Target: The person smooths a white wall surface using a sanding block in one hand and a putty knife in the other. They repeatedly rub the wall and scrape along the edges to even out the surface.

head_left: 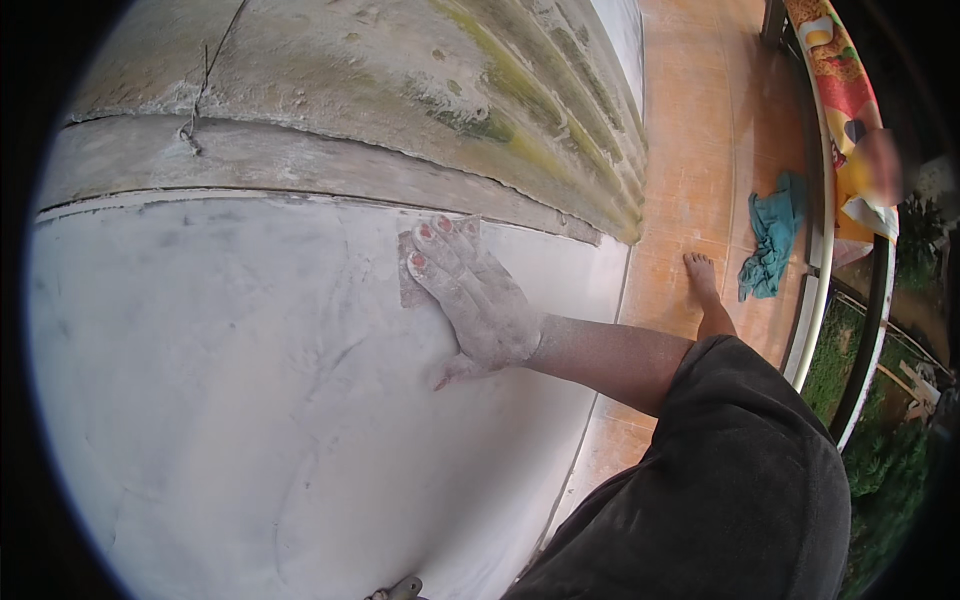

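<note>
My right hand (490,310), coated in pale dust, lies across a whitish plastered wall surface (250,400). Its fingers are stretched toward the upper left and the thumb is spread apart below them. Beneath the fingers is a small, greyish-brown piece of sandpaper (412,285), held flat to the plaster; most of it is hidden by the hand. The forearm comes out of a dark sleeve (720,460) at the right. My left hand is out of the picture.
Above the plaster runs a rough concrete ledge (300,160) with a thin wire (207,90) hanging. A bare foot (703,275) stands on the orange tiled floor (690,150) near a teal cloth (772,235). A railing (822,250) borders the right; a dark object (400,590) shows at the bottom.
</note>
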Tool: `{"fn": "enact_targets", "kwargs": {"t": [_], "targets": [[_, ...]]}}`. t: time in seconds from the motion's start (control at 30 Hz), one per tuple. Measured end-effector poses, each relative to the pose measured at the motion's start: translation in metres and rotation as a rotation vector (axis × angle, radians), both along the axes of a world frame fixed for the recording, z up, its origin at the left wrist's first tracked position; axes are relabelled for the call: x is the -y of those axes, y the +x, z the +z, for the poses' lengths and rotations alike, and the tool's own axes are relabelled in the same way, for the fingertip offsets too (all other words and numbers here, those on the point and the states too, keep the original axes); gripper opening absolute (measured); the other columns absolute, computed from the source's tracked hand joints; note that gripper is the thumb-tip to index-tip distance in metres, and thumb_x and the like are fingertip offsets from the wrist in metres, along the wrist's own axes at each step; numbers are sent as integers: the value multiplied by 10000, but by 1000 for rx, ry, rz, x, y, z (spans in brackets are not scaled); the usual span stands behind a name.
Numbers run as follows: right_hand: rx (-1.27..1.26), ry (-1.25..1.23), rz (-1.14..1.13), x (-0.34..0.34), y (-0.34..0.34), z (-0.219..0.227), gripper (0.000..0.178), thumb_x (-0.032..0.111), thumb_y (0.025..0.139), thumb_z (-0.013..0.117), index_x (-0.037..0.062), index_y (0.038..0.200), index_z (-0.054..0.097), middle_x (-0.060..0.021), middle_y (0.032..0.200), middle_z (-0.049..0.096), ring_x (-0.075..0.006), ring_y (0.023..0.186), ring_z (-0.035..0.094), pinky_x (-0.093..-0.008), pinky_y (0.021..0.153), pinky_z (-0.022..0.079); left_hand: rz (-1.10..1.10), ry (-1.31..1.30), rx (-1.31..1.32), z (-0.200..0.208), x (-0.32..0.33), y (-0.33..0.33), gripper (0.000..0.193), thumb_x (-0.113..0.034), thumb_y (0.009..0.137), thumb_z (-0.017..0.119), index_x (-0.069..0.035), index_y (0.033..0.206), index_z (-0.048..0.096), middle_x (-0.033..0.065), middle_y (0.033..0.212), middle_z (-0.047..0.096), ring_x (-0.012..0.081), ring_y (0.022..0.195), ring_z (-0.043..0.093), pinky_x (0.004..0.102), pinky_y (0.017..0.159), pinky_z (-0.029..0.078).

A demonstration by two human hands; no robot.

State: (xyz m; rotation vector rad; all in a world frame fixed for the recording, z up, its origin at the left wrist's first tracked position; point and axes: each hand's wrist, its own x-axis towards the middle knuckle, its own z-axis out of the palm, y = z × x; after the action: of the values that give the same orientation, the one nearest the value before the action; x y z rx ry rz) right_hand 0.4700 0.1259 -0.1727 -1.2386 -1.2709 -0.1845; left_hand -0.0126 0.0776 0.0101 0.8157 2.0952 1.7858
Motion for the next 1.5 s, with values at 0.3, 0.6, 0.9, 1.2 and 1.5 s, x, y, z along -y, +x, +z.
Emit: {"fn": "enact_targets", "kwargs": {"t": [0.3, 0.6, 0.9, 1.2, 1.5], "targets": [[-228, 197, -28, -4, -16, 35, 1220, 753, 719, 688, -64, 1516, 258, -349, 1580, 211, -515, 1502, 103, -659, 1195, 30, 7, -43, 22, 4, -2, -6, 666, -620, 1010, 383, -65, 1328, 569, 6, 958, 685, 60, 687, 532, 222, 636, 483], [-290, -19, -111, 30, 14, 17, 1252, 709, 733, 712, -138, 1503, 203, -374, 1575, 168, -517, 1497, 120, -652, 1202, 45, 21, -67, 58, 6, 0, -14, 670, -623, 1015, 362, -81, 1353, 566, -18, 978, 686, 44, 700, 526, 207, 648, 476], [-100, -99, -41, 14, -2, 20, 1311, 732, 703, 717, -122, 1529, 162, -361, 1592, 141, -515, 1505, 70, -603, 1223, 37, 33, -88, 49, 7, 3, -26, 676, -625, 1021, 341, -97, 1378, 563, -42, 998, 688, 29, 712, 520, 192, 659, 469], [-10, 97, 102, 3, -9, 114, 1335, 810, 707, 639, -115, 1535, 150, -382, 1581, 140, -529, 1496, 80, -637, 1207, 54, 69, -223, 126, 17, 13, -47, 682, -628, 1026, 320, -112, 1403, 560, -67, 1018, 690, 13, 725, 514, 178, 670, 462], [-322, -75, -106, 30, 2, 32, 1334, 782, 711, 673, -143, 1519, 153, -387, 1585, 115, -539, 1500, 39, -656, 1196, 17, -91, 49, -14, 4, 22, -9, 615, -585, 1033, 341, -111, 1339, 586, -37, 990, 698, 36, 704, 524, 201, 663, 476]]}}
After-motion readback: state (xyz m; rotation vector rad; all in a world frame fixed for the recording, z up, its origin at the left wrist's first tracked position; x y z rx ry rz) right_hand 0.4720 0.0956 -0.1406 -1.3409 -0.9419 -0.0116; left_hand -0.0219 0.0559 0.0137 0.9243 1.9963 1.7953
